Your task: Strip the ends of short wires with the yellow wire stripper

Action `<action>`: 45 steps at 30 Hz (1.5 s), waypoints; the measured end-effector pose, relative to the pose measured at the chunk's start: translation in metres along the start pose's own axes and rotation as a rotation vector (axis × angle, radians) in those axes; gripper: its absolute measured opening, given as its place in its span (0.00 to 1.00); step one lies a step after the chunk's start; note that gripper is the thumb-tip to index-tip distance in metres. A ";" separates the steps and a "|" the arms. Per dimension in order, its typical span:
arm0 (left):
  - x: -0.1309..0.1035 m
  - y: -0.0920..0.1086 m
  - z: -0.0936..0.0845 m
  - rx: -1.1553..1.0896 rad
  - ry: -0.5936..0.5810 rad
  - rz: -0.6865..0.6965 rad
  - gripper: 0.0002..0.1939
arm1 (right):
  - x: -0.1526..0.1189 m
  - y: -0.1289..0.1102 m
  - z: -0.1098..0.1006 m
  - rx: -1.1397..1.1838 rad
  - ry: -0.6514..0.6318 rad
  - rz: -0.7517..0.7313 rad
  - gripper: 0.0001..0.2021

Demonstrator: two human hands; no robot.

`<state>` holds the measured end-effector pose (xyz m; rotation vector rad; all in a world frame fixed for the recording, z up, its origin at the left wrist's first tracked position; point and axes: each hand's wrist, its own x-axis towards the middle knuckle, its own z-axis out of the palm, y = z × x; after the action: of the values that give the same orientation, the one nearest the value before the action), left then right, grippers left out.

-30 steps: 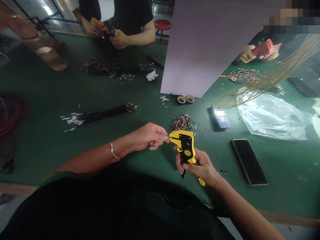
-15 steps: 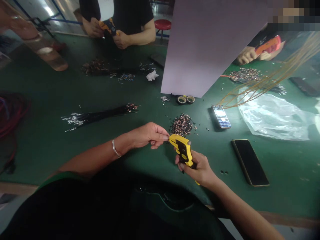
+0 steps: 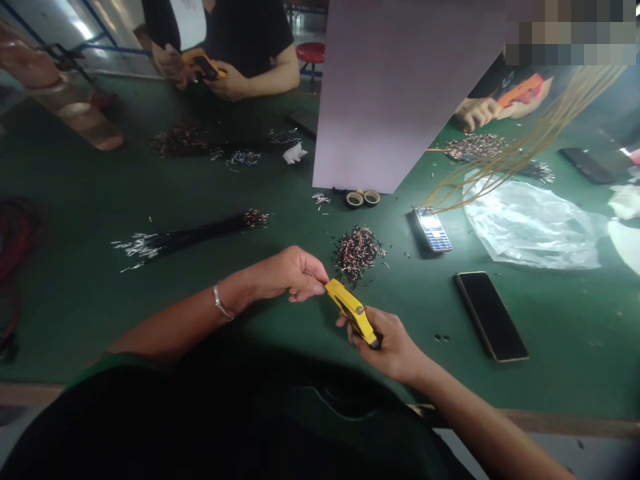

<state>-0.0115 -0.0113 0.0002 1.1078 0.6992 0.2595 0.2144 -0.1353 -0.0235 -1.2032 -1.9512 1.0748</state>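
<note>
My right hand (image 3: pixel 385 340) is wrapped round a yellow and black hand tool (image 3: pixel 353 310), whose tip points up and left. At that tip, the fingers of my left hand (image 3: pixel 300 273) are pinched together; whatever they hold is too small to make out. Just beyond the tool lies a pile of short copper and black wire bits (image 3: pixel 357 252). To the left is a bundle of black wires (image 3: pixel 200 233) with silvery ends on one side and copper ends on the other.
A pale upright panel (image 3: pixel 390 93) stands behind two tape rolls (image 3: pixel 363 199). On the right lie a keypad phone (image 3: pixel 433 230), a dark smartphone (image 3: pixel 491 317) and a clear plastic bag (image 3: pixel 535 227). Across the table, people's hands (image 3: pixel 227 81) hold similar tools.
The yellow tool has rolled in my right hand, so its yellow upper side shows more and its black side less. My left hand stays pinched at its tip. The whole view has shifted slightly.
</note>
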 end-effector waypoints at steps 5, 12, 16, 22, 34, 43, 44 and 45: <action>-0.002 0.004 0.001 0.038 -0.019 -0.014 0.07 | 0.001 -0.005 -0.002 0.038 -0.045 0.048 0.11; -0.003 0.005 -0.001 0.118 -0.051 -0.043 0.09 | -0.002 -0.012 -0.004 0.032 -0.063 0.132 0.07; -0.004 0.007 0.001 0.152 -0.079 -0.047 0.08 | -0.006 -0.019 -0.005 0.097 -0.077 0.226 0.08; -0.007 0.012 0.003 0.283 -0.054 -0.017 0.07 | -0.005 -0.018 -0.004 0.216 -0.106 0.347 0.12; -0.004 0.013 0.008 0.376 0.162 0.056 0.07 | -0.011 -0.002 -0.015 0.596 -0.023 0.365 0.12; 0.000 0.023 0.010 0.440 0.099 0.037 0.05 | -0.013 0.001 -0.017 0.734 -0.099 0.373 0.17; 0.001 0.024 0.010 0.431 0.083 0.036 0.05 | -0.012 0.001 -0.016 0.737 -0.108 0.368 0.17; 0.001 0.026 0.010 0.419 0.068 0.034 0.05 | -0.012 0.001 -0.016 0.740 -0.115 0.363 0.18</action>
<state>-0.0004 -0.0069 0.0250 1.5156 0.8182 0.1839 0.2329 -0.1408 -0.0171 -1.0844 -1.2156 1.8688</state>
